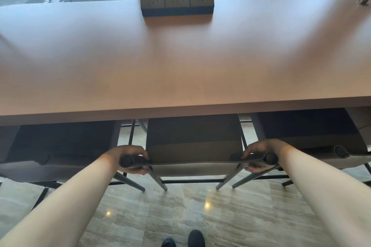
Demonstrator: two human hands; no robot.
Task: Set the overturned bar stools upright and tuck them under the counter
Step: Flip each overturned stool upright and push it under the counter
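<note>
- The middle stool (193,140) is standing upright, its seat partly under the counter (180,56), between two neighbouring stools (60,142) already tucked in.
- Its backrest top rail (197,161) is being gripped at both ends: the left hand (130,158) and the right hand (259,156) are curled round it.
- It should be pushed straight forward with even pressure, so that the legs are kept clear of the neighbours.
</note>
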